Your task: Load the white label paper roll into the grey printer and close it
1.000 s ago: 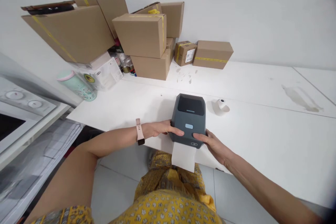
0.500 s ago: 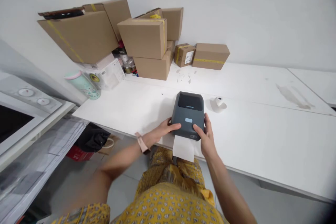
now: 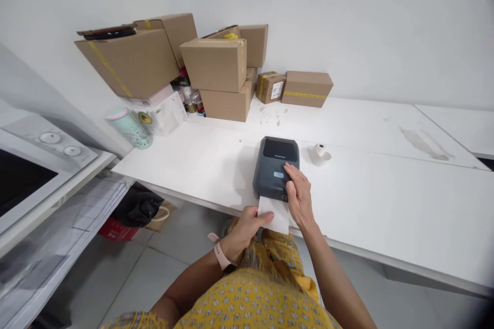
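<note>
A dark grey label printer point(image 3: 270, 185) sits near the front edge of the white table. White paper point(image 3: 280, 218) comes out of its front and hangs past the table edge. My left hand point(image 3: 250, 221) pinches the paper's left side, thumb on top and fingers hidden beneath. My right hand point(image 3: 300, 195) lies on the printer's right front, its fingers stretched over the lid beside the light button. A small roll of white paper point(image 3: 321, 153) stands on the table to the printer's right.
Stacked cardboard boxes point(image 3: 216, 64) stand at the back left, with two smaller boxes along the wall, one of them a long box point(image 3: 306, 87). A mint tumbler point(image 3: 131, 128) is at the table's left end. A white microwave point(image 3: 34, 159) is at far left.
My left hand has moved from the printer's left side down to the paper and taken hold of it. My right hand has slid from the printer's side onto its top.
</note>
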A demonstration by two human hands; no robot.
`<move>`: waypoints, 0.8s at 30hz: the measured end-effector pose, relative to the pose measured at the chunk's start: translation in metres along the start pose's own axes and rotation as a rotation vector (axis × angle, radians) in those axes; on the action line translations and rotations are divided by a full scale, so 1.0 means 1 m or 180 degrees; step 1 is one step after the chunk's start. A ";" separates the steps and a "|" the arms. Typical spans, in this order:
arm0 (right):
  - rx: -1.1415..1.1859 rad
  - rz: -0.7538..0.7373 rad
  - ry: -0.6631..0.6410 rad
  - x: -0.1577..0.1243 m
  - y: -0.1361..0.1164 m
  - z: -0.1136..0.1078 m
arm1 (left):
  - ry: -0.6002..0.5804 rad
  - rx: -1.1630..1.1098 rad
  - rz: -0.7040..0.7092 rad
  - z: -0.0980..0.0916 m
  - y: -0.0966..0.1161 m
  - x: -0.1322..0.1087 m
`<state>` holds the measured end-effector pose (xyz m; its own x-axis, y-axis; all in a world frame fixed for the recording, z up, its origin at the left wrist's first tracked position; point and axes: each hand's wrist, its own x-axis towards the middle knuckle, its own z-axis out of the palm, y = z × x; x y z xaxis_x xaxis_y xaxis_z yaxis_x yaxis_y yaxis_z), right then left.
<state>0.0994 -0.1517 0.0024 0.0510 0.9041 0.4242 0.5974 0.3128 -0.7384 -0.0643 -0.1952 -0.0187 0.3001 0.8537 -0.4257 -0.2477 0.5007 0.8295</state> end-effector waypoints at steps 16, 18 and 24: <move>-0.0761 -0.0248 0.0037 0.001 0.004 0.001 | 0.0171 0.0170 0.0062 -0.009 -0.021 0.012; -0.0950 -0.0332 -0.0015 0.005 -0.001 -0.002 | 0.0183 0.0214 0.0043 -0.010 -0.021 0.015; -0.0930 -0.0350 -0.0184 0.009 -0.001 -0.005 | 0.0121 0.0463 0.0088 -0.010 -0.017 0.018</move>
<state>0.1033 -0.1451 0.0095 -0.0672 0.8873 0.4563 0.8018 0.3202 -0.5045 -0.0638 -0.1867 -0.0439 0.2592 0.8730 -0.4131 -0.1185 0.4532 0.8835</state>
